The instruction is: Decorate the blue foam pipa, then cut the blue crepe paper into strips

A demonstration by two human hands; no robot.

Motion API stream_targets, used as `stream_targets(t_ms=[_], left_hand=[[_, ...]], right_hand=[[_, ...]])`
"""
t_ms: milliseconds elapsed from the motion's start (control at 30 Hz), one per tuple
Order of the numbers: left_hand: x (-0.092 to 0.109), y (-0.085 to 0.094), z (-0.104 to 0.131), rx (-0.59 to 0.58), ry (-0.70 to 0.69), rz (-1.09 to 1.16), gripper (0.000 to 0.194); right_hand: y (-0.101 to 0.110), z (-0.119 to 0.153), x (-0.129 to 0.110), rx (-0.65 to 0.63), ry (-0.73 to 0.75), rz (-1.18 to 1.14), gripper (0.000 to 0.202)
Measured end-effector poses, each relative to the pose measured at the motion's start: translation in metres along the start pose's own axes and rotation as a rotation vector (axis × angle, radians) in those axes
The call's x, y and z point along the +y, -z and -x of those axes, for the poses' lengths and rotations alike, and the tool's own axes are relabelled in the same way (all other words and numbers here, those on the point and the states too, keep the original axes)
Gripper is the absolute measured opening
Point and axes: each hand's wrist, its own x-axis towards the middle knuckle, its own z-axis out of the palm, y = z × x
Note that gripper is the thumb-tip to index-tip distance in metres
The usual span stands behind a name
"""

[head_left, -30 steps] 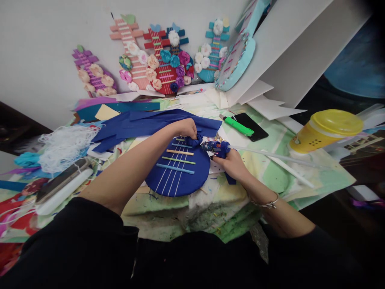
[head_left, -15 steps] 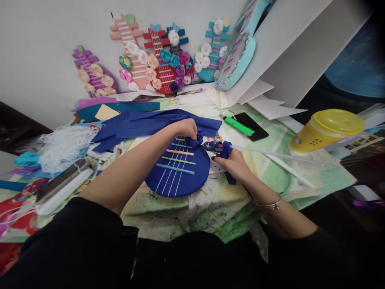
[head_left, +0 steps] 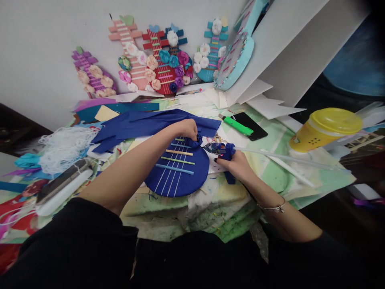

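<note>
Between the closed fingers of my left hand [head_left: 188,129] is a gathered blue crepe paper flower [head_left: 195,140], at the upper right edge of a blue paper-covered guitar body [head_left: 180,180]. White strings and several coloured strips run across that body. My right hand [head_left: 236,163] is wrapped round a blue glue gun [head_left: 221,148], with a long clear glue stick [head_left: 276,153] sticking out of its back. The nozzle points left and is close to the flower; whether they touch I cannot tell.
Blue crepe paper [head_left: 129,124] lies behind my left arm. A green cutter [head_left: 238,125] rests on a black phone-like slab [head_left: 255,130]. To the right stands a yellow lidded cup [head_left: 325,130]. White string [head_left: 67,146] is heaped at left; decorated paper guitars [head_left: 162,60] lean on the wall.
My right hand and the glue gun have drawn back slightly to the right, away from the flower. My left hand has stayed nearly in place.
</note>
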Motion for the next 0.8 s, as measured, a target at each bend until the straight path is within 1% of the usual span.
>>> stream_targets(t_ms=[167, 400, 567, 800], left_hand=[[0.002, 0.000, 0.000, -0.007, 0.003, -0.013, 0.010], [0.001, -0.001, -0.002, -0.005, -0.007, -0.024, 0.013], [-0.004, 0.001, -0.001, -0.019, -0.037, -0.001, 0.012], [-0.011, 0.005, 0.004, -0.062, -0.072, 0.067, 0.017]], right_hand=[[0.002, 0.003, 0.002, 0.023, 0.018, -0.088, 0.039], [0.005, 0.007, 0.005, 0.029, -0.053, -0.118, 0.034], [0.006, 0.009, 0.004, 0.044, -0.051, -0.197, 0.030], [0.009, 0.013, 0.004, 0.113, -0.048, -0.265, 0.025]])
